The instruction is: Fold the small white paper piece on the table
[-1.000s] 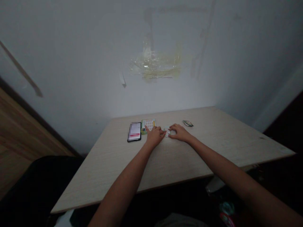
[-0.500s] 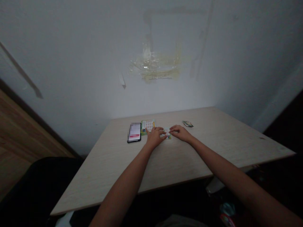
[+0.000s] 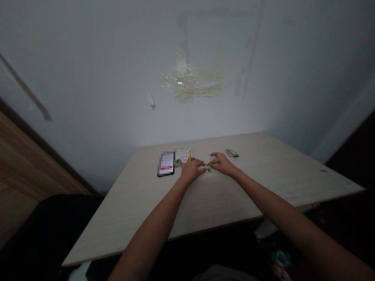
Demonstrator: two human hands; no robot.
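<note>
A small printed sheet [image 3: 208, 170], white with green and blue marks, lies on the table between my hands, partly covered by fingers. My left hand [image 3: 191, 169] rests at its left side, fingers spread and fingertips touching the edge. From the right, my right hand [image 3: 222, 163] reaches over the sheet with thumb and index finger drawn together. Whatever is in that pinch is too small to make out. Behind my left hand lies a larger printed sheet [image 3: 184, 153] with green and yellow borders and rows of small pictures.
A phone [image 3: 166, 164] with a lit, partly blurred screen lies left of the larger sheet. At the back right is a small crumpled colourful packet [image 3: 232, 153]. The pale wooden table [image 3: 140, 203] meets a wall [image 3: 117, 97] with old tape on it.
My right hand's thumb and index finger have moved left, closer to my left fingertips over the small sheet. My left hand has hardly moved.
</note>
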